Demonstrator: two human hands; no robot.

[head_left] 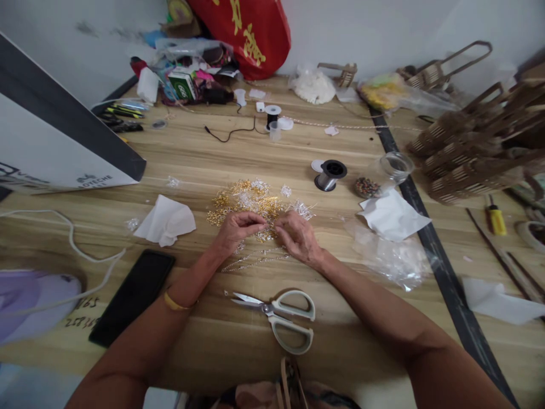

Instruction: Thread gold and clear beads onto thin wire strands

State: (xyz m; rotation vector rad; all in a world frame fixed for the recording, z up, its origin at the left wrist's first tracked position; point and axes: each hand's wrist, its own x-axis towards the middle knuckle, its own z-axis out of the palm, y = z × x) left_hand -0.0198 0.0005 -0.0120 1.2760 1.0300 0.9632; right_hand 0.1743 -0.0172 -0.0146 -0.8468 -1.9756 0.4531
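My left hand [236, 230] and my right hand [298, 238] meet at the near edge of a pile of small gold and silver beads and findings [249, 201] on the wooden table [204, 159]. Both hands have their fingertips pinched together over tiny pieces, too small to name. Thin beaded strands [255, 260] lie on the table just below my hands. A pair of scissors with pale handles [283, 318] rests nearer to me, blades pointing left.
A black phone [131, 295] and a crumpled white tissue [166, 221] lie to the left. A wire spool [330, 173], a jar of dark beads [383, 173], white paper [392, 216] and a plastic bag [395, 258] sit to the right. Wooden baskets [472, 147] stand far right.
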